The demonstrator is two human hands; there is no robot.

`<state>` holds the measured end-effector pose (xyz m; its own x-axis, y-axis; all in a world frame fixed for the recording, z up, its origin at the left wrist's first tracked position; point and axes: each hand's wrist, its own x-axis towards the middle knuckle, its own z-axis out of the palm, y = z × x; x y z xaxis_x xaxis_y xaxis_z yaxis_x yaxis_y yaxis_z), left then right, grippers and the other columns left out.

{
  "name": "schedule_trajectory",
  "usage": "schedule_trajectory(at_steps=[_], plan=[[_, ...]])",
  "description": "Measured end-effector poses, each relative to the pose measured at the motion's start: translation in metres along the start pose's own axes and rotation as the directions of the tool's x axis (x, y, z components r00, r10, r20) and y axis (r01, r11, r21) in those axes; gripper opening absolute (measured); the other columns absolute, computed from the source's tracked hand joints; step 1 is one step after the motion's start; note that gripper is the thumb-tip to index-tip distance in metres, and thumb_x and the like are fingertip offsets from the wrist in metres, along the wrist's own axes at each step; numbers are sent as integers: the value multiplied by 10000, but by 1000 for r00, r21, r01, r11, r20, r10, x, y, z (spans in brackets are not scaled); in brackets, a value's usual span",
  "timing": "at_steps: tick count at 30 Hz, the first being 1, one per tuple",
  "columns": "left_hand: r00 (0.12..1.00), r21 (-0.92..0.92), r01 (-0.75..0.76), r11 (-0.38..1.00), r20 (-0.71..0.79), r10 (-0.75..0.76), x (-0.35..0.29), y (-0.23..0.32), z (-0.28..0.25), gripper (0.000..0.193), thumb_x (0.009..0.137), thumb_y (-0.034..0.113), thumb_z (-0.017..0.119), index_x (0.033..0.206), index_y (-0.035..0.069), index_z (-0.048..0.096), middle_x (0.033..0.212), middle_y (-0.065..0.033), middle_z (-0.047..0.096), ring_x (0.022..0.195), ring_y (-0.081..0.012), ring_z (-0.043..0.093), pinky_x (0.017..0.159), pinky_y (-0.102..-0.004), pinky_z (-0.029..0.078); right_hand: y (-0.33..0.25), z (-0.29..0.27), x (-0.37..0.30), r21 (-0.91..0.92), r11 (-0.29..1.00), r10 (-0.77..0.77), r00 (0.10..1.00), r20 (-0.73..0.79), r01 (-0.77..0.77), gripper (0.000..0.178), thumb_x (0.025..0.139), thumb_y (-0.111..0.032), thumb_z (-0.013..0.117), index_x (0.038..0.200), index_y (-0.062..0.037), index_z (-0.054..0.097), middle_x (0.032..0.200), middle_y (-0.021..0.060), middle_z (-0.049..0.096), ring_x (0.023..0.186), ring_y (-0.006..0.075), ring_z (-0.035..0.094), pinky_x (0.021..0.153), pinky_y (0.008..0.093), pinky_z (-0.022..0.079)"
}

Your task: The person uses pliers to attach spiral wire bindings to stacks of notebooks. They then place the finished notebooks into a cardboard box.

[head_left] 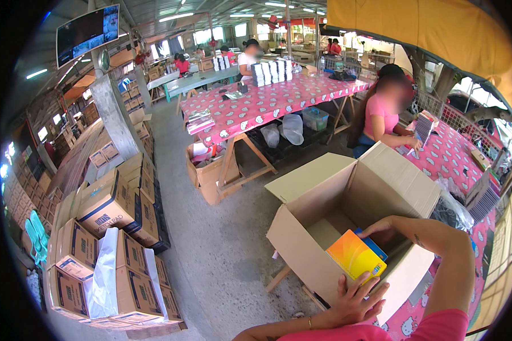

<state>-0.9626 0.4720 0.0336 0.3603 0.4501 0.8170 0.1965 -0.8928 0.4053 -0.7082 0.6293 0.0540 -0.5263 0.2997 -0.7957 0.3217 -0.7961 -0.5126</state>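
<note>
Inside the open brown cardboard box [294, 251], toward its near side, sit a yellow-orange rectangular notebook [354, 253] and, partly behind it, a blue one [375, 246]. The left hand [352, 302], fingers spread, meets the yellow-orange notebook's near edge; the right hand [383, 227] reaches the blue one's far edge, its grip unclear.

Left of the fingers [343, 287], a grey floor [210, 256] runs far back. Beyond the fingers, a pink-covered table [256, 111] stands on wooden legs [227, 165] (a blue-green table [183, 88] sits behind it). Farther off from them, bright windows [202, 37] show beneath tube lights [176, 17] and a pale roof [222, 7]. Well to their left rise a grey pillar [111, 111] and a high screen [85, 34]; above, toward their right, hangs a yellow tarp [432, 34].
</note>
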Motion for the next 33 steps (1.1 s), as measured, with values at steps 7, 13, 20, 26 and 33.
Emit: schedule_trajectory(at_steps=[7, 13, 20, 26, 33], plan=[[1000, 58, 7, 998, -4, -6, 2, 2, -2, 416, 828, 406, 618, 1208, 247, 676, 1209, -58, 571, 1259, -258, 454, 1132, -602, 75, -2, -7, 19, -126, 987, 86, 993, -85, -96, 641, 862, -285, 712, 1392, -41, 445, 1386, 121, 535, 1213, 242, 547, 1069, 397, 403], [1000, 95, -16, 995, 23, 14, 2, 3, -1, 397, 834, 415, 605, 1183, 247, 693, 1212, -60, 563, 1261, -267, 446, 1152, -594, 59, -12, 0, -11, -387, 922, -66, 979, -194, -15, 636, 809, -320, 758, 1316, -14, 526, 1275, 129, 615, 1125, 257, 607, 1002, 390, 468], [986, 197, -31, 980, 169, -3, 0, 3, -11, 427, 855, 408, 589, 1217, 198, 672, 1299, -111, 500, 1332, -336, 374, 1147, -637, 27, -46, 56, -156, -659, 673, -654, 686, -318, 336, 689, 697, -306, 835, 1231, 22, 550, 1153, 150, 646, 1034, 229, 621, 908, 368, 509], [987, 275, -76, 958, 159, 32, 7, 10, -9, 370, 898, 347, 518, 1156, 127, 663, 1340, -183, 454, 1360, -420, 307, 1132, -654, 103, 62, 118, -304, -647, 477, -844, 105, -526, 594, 780, 720, -315, 810, 1342, 12, 472, 1194, 122, 620, 1088, 218, 595, 961, 357, 471], [986, 330, -79, 941, 165, 25, 9, 16, 1, 351, 917, 330, 456, 1142, 113, 616, 1354, -200, 445, 1353, -436, 325, 1117, -676, 125, 332, 38, -389, -423, 489, -424, -216, -880, 763, 545, 776, -226, 772, 1216, 13, 558, 1116, 115, 654, 987, 221, 659, 885, 358, 546]])
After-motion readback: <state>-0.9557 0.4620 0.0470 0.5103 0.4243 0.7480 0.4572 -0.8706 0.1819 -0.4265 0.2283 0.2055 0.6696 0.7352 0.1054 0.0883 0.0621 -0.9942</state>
